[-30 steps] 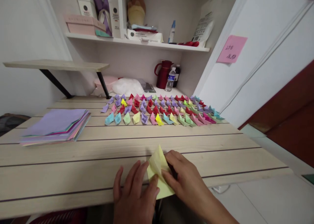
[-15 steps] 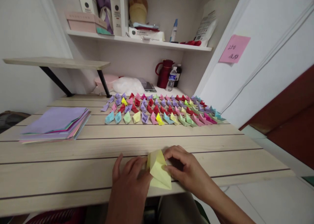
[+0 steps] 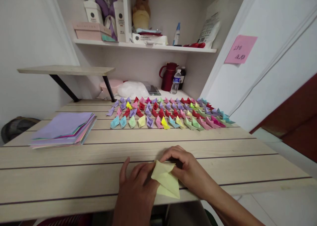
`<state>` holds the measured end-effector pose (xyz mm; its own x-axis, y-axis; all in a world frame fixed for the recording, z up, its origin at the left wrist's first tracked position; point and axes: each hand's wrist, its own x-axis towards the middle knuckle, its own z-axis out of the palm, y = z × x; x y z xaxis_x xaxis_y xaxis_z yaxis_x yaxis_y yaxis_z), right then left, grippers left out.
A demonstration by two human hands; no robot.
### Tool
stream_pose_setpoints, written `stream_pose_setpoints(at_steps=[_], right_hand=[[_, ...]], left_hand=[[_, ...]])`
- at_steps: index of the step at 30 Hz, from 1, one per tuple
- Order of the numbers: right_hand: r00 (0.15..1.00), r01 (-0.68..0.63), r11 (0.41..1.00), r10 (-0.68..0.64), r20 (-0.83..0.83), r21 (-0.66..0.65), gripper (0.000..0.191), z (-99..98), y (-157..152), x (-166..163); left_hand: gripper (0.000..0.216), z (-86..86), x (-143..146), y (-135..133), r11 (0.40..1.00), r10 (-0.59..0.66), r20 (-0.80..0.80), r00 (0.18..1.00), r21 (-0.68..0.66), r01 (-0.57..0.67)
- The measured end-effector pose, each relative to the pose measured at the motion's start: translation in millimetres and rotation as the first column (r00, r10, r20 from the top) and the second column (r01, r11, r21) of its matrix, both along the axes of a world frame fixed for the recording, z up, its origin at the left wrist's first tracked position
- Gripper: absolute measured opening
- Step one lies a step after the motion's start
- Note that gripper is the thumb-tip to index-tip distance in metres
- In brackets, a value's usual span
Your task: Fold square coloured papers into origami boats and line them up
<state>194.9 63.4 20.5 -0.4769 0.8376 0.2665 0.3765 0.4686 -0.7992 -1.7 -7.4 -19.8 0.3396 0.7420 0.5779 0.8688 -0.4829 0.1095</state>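
Note:
A partly folded sheet of yellow origami paper [image 3: 167, 181] lies near the front edge of the table, between my two hands. My left hand [image 3: 138, 186] grips its left side, thumb and fingers pressed on it, with the little finger lifted away. On the far right corner my right hand [image 3: 185, 168] pinches a flap, the thumb over the paper and the fingers curled behind. The paper hides some of the fingertips. Beyond the hands stand several rows of small folded paper boats [image 3: 150, 121] in many colours.
A stack of coloured paper [image 3: 63, 127] lies on the left of the slatted wooden table [image 3: 104, 153]. Behind it stands a small raised wooden shelf [image 3: 66, 70] on black legs. A dark red jug [image 3: 169, 76] and a water bottle [image 3: 175, 82] stand at the back right.
My right hand has drawn the paper's top flap over to the right, and the far edge now folds across. The view has shifted slightly, so everything sits a little lower and to the right.

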Motion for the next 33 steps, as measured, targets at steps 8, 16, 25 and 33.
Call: stream_pose_setpoints(at_steps=[8, 16, 25, 33], right_hand=[[0.995, -0.089, 0.990, 0.085, 0.043, 0.110, 0.044, -5.8, -3, 8], [0.986, -0.110, 0.970, 0.079, 0.148, 0.217, 0.045, -12.7, -4, 19], [0.976, -0.097, 0.936, 0.023, 0.214, 0.340, 0.033, -15.6, -13, 42], [0.944, -0.214, 0.910, 0.099, 0.314, 0.356, 0.017, -12.3, -14, 56]], left_hand=[[0.036, -6.8, -1, -1, 0.988, 0.114, 0.020, 0.993, 0.101, -0.116], [0.049, 0.9, -4, 0, 0.991, 0.054, -0.080, 0.995, 0.127, -0.043], [0.042, -6.2, -13, -1, 0.994, -0.001, -0.129, 0.992, 0.110, 0.015], [0.030, 12.3, -12, -1, 0.979, 0.001, -0.100, 0.995, 0.203, 0.020]])
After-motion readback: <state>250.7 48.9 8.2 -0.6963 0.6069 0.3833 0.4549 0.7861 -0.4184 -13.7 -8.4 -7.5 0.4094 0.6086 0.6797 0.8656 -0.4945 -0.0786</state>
